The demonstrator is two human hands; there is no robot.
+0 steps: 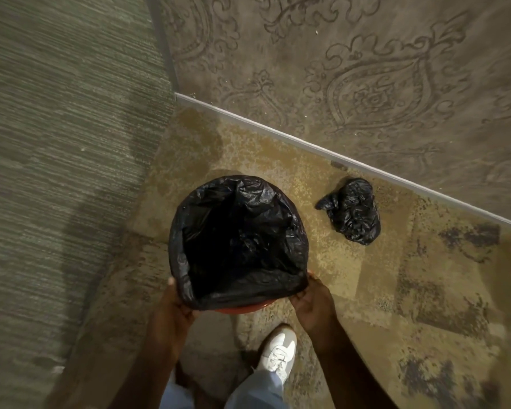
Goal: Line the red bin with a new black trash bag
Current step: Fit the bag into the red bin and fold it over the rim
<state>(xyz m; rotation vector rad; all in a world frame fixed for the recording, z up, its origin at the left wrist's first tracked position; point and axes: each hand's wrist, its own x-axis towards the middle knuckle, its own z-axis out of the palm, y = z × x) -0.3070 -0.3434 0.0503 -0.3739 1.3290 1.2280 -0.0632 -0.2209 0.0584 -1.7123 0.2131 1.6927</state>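
Red bin almost fully hidden under black bag; only near rim sliver shows. Bag interior too dark to read. Forearms cut off at bottom edge.

Thin, crinkled, glossy black plastic trash bag — red bin rim smooth — on matt, mottled carpet.

Crumpled bag right of bin
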